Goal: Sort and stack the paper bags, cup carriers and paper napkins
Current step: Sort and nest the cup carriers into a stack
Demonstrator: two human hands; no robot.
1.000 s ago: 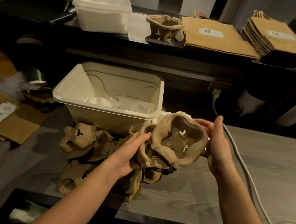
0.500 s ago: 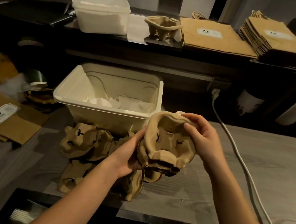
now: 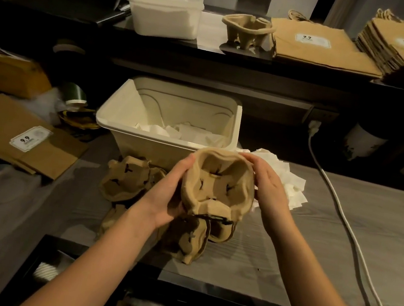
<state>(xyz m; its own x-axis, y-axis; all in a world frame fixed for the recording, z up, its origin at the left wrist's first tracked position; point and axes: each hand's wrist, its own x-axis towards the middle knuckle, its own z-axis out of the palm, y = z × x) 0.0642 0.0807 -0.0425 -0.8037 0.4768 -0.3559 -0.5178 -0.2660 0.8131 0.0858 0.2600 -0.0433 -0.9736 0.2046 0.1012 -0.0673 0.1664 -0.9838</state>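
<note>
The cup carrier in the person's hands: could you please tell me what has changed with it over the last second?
The cup carrier has been turned so its cup wells face the camera. The right hand shifted its grip from the far edge to the right rim; the left hand still holds the left side. The loose carriers on the counter, the white bin and the shelf stacks have not moved.

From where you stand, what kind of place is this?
Probably the counter of a café or takeaway shop. Stacked paper bags with printed labels sit on the shelf, both hands hold a moulded cup carrier, and a tub holds loose napkins.
</note>
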